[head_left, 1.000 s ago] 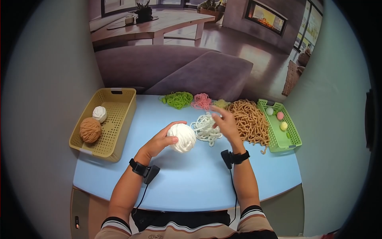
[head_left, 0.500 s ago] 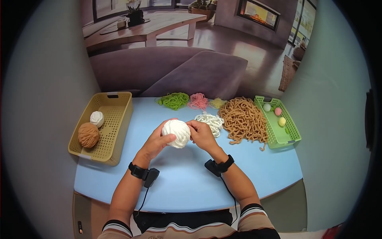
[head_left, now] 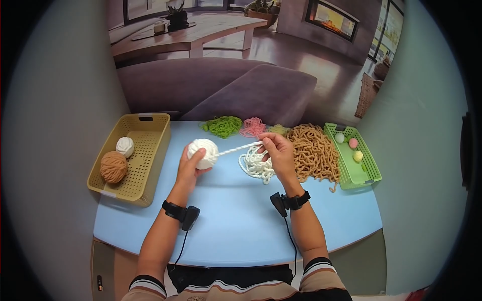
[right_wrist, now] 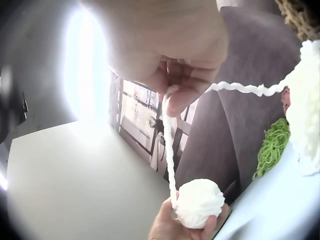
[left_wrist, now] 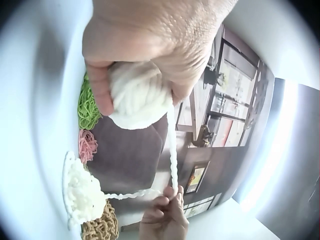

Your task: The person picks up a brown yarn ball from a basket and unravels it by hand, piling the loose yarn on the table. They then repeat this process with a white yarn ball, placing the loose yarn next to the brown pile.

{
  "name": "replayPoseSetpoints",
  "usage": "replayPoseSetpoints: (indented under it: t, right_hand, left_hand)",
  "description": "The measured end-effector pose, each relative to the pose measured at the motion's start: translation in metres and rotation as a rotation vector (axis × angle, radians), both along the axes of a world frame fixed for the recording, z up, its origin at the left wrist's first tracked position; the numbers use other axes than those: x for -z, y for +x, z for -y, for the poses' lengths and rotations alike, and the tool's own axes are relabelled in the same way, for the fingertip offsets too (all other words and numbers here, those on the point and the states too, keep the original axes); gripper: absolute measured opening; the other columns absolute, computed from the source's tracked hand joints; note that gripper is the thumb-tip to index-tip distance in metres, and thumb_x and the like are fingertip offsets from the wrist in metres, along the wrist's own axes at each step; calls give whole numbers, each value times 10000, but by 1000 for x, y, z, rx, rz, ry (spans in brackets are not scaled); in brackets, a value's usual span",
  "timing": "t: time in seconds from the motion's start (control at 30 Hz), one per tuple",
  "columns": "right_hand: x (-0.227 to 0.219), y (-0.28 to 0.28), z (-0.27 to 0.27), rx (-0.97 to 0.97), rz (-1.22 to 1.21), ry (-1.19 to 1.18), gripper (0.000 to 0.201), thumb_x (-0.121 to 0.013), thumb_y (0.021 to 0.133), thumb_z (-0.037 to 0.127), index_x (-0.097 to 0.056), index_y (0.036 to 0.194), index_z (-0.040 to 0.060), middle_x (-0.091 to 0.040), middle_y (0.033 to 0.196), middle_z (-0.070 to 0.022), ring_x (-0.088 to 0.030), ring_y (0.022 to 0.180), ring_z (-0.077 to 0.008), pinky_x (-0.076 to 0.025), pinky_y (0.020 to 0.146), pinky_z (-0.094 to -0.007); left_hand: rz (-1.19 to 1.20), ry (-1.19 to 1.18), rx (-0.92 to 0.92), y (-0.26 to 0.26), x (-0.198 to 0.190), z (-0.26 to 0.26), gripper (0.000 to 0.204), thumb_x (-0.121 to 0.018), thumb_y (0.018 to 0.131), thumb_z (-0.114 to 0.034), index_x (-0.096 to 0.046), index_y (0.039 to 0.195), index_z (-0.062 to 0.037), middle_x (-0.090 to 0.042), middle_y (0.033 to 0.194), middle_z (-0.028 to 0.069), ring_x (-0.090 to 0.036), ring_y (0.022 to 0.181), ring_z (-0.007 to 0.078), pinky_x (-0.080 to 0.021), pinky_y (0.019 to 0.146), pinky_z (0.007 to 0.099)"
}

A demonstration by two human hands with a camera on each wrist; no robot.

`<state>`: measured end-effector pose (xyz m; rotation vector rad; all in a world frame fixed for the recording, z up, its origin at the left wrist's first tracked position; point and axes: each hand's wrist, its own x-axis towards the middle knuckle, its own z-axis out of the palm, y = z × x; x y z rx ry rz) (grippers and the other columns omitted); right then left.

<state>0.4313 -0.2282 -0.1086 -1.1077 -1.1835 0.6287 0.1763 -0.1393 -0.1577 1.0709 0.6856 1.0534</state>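
Note:
My left hand grips a white ball of yarn above the blue table, thumb across its front. From the ball a thick white strand runs taut to my right hand, which pinches it between thumb and fingers. In the right wrist view the pinched strand drops straight to the ball. Beyond the pinch, the strand carries on to a loose white yarn pile on the table, partly behind the right hand. The left wrist view shows the same pile and the ball between fingers and thumb.
A tan basket at left holds a brown yarn ball and a white one. Green, pink and brown yarn piles line the back. A green basket with small balls stands at right.
My right hand went to the ball, then drew away to the right, and a strand now stretches between the hands. The left hand has moved left and farther back with the ball.

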Motion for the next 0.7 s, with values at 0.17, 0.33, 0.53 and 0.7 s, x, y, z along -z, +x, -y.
replayPoseSetpoints:
  t: [0.17, 0.33, 0.53, 0.7]
  right_hand:
    - [9, -4, 1, 203, 405, -15, 427, -656, 943, 124, -584, 1352, 24, -714, 1120, -123, -682, 727, -127, -557, 629, -278]
    - [19, -64, 15, -94, 593, -145, 716, -725, 907, 187, -376, 1505, 4, -694, 1166, -196, -708, 699, -198, -546, 638, -315]
    - [26, -73, 17, 18, 682, -205, 499, -734, 893, 197, -569, 1331, 26, -725, 869, -167, -698, 733, -295, -531, 651, -385]
    - [13, -62, 16, 39, 639, 118, 197, -702, 919, 197, -734, 1006, 23, -696, 807, -131, -671, 701, -288, -526, 652, -365]
  left_hand:
    - [-49, 6, 130, 14, -14, 27, 625, -645, 958, -379, -389, 1463, -113, -606, 1297, 89, -660, 1101, 190, -600, 781, 338]
    - [-1, 1, 82, 17, -15, 32, 688, -684, 942, -414, -382, 1473, -97, -579, 1310, 91, -647, 1107, 188, -598, 807, 345]
    - [-113, 16, 85, 16, -18, 34, 613, -613, 994, -435, -391, 1474, -126, -593, 1310, 70, -645, 1115, 177, -598, 792, 328]
    - [-149, -86, 293, 13, -14, 29, 665, -636, 964, -503, -404, 1475, -146, -597, 1302, 55, -639, 1120, 187, -586, 816, 344]
